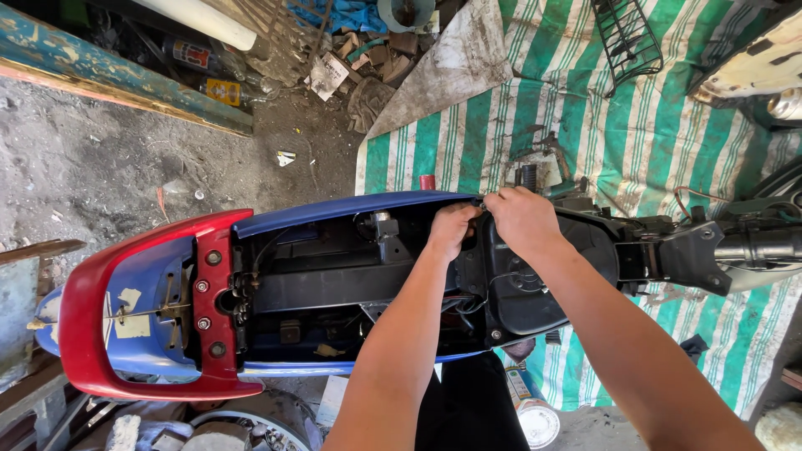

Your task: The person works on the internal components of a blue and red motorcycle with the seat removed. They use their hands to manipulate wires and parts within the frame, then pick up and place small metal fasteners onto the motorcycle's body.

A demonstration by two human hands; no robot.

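Both hands work at the far edge of the open scooter frame. The left hand and right hand pinch a small part between closed fingertips; its kind cannot be made out. The scooter stands on dirt ground beside a green-striped tarp. A can lies below.

1. Green-and-white striped tarpaulin, lying spread over the dirt ground.
2. Black wire rack, resting near the tarpaulin's far edge.
3. Blue-painted wooden beam, lying along the ground's far left edge.
4. Scrap pile, sitting beyond the tarpaulin's far left corner.
5. Tin can, standing at the tarpaulin's near edge.
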